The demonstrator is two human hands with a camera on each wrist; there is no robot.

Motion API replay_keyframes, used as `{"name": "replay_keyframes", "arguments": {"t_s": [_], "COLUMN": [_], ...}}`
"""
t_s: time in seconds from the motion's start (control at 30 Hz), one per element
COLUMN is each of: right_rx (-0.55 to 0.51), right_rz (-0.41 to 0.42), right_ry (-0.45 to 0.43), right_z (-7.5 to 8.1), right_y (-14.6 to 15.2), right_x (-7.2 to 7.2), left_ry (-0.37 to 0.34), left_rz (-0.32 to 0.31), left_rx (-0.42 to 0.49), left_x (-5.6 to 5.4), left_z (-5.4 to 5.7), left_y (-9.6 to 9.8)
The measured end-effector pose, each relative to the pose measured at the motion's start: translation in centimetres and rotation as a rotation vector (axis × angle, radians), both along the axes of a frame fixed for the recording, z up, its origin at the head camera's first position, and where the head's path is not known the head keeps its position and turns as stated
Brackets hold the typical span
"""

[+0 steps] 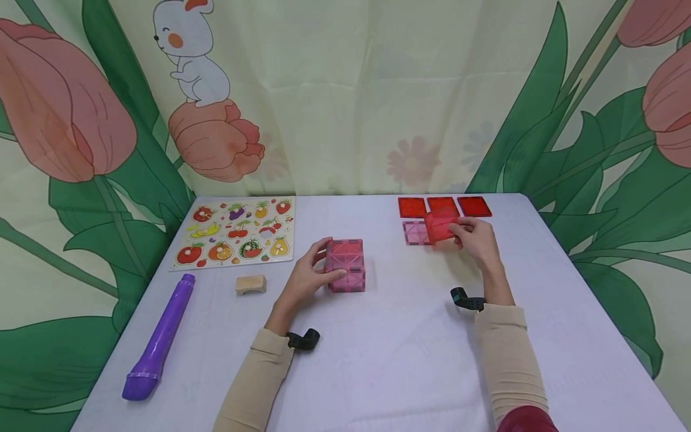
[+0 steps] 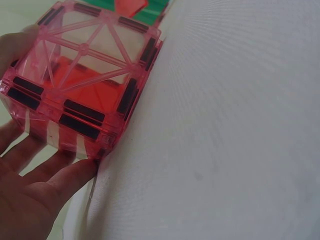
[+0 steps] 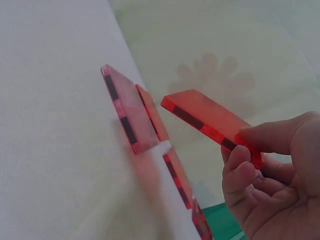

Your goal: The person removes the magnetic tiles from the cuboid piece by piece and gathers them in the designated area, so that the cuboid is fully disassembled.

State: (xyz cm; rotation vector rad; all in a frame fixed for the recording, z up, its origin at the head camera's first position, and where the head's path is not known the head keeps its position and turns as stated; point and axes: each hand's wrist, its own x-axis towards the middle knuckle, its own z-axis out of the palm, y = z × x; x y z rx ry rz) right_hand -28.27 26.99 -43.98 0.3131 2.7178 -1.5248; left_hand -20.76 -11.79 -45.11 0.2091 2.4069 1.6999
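A box of translucent pink magnetic tiles stands near the middle of the table. My left hand grips its left side, thumb at the front and fingers around the back; in the left wrist view the tile box shows dark magnets along its edges. At the right, my right hand pinches a red magnetic tile by one edge between thumb and fingers. This tile is tilted above the table and partly overlaps a pink magnetic tile lying flat.
Three red tiles, left, middle and right, lie in a row at the back edge. At left are a fruit puzzle board, a small wooden block and a purple microphone. A printed curtain hangs behind.
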Motion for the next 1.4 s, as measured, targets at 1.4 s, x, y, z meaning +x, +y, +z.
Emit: {"name": "replay_keyframes", "arguments": {"t_s": [1.4], "right_rx": [0.041], "right_rz": [-0.231], "right_ry": [-0.103], "right_z": [-3.3], "right_y": [1.7], "right_x": [-1.1], "left_ry": [0.003], "left_rz": [-0.009], "left_rx": [0.006], "left_x": [-0.4], "left_z": [-0.4], "left_y": [-0.1]}}
